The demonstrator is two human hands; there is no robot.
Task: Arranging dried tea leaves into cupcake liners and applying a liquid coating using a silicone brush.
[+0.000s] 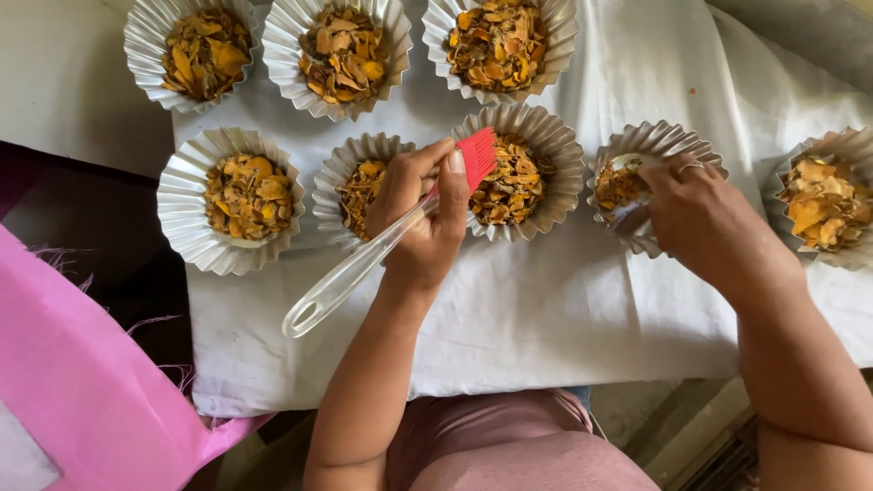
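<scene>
My left hand (420, 214) grips a pastry brush (364, 259) with a clear handle and red bristles; the bristles sit over the rim of a fluted metal cup (555, 150) filled with dried orange-yellow chips. My right hand (696, 214), wearing a ring, reaches into another fluted cup (650, 141) to the right, its fingers inside among a few chips. Another filled cup (350, 173) lies under my left hand.
More fluted cups of chips stand on the white cloth (546, 318): three along the back (205, 50), one at left (232, 195), one at far right (827, 195). Pink fabric (82, 391) lies at lower left. The cloth's front edge is near my body.
</scene>
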